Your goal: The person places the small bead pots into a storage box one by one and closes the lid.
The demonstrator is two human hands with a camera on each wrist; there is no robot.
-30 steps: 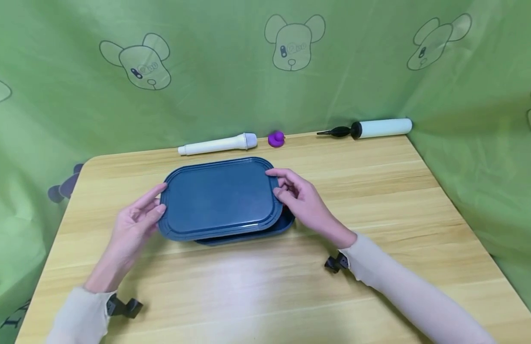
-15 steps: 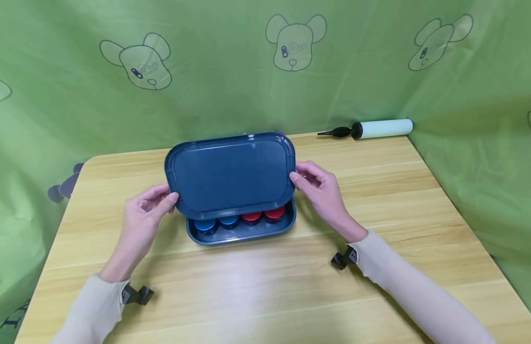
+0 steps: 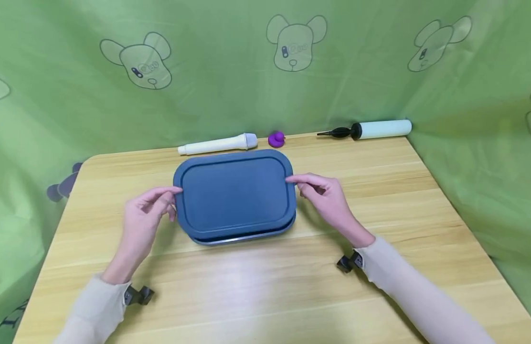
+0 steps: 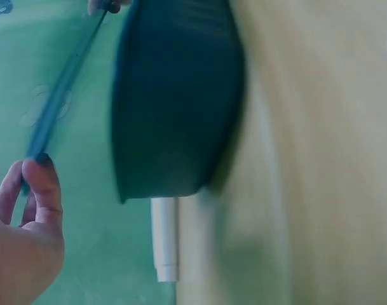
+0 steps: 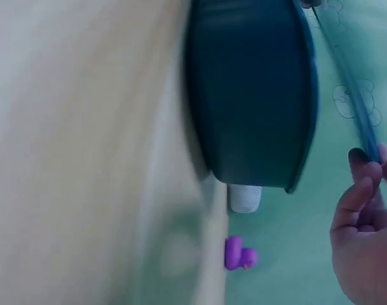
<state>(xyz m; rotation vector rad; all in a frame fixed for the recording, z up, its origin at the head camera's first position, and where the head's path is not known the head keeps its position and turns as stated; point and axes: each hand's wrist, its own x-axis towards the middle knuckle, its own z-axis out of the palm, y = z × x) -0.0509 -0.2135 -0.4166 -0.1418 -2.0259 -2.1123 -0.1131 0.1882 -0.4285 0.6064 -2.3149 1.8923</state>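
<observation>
A dark blue rectangular lid (image 3: pixel 235 193) with rounded corners hovers over a matching dark blue box (image 3: pixel 244 238), whose front rim peeks out beneath it. Both wrist views show a gap between the lid (image 4: pixel 63 89) and the box (image 4: pixel 174 101). My left hand (image 3: pixel 143 220) pinches the lid's left end between thumb and fingers. At the opposite end my right hand (image 3: pixel 327 200) pinches it the same way, index finger lying on the top edge. What the box contains is hidden under the lid.
Along the table's back edge lie a white microphone-shaped object (image 3: pixel 218 144), a small purple duck-like figure (image 3: pixel 276 139) and a white hand pump (image 3: pixel 383 129) with a black nozzle. A green curtain (image 3: pixel 231 95) hangs behind the wooden table (image 3: pixel 265 296).
The lid was tilted up and back half a second ago, showing blue and red round tops in the box. Now it has come down flatter over the box, both hands still holding it.
</observation>
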